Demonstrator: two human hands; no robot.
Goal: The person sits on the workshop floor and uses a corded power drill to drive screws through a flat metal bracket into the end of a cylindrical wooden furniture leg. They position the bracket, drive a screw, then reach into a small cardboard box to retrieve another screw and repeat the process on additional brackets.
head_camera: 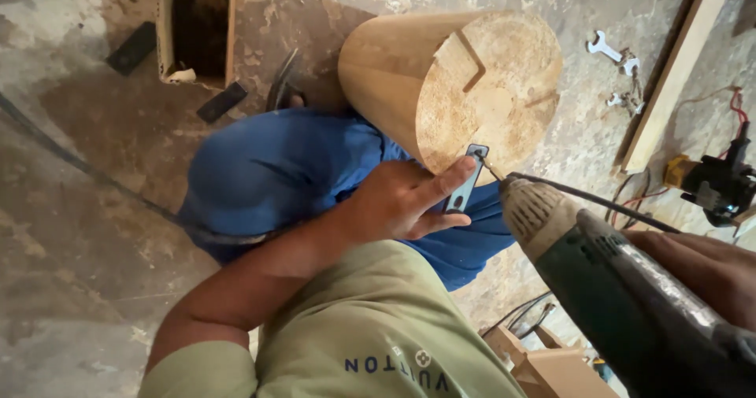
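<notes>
Head view: a small dark metal bracket (466, 179) is pinched against the lower rim of the round wooden block (453, 83) by the closed fingers of the left hand (402, 203), the block resting on the blue-clad knee (276, 170). A green power drill (622, 288) is gripped by the right hand (701, 268), its bit touching the bracket's top. Spanners (614, 51) are seen on the floor, well apart.
</notes>
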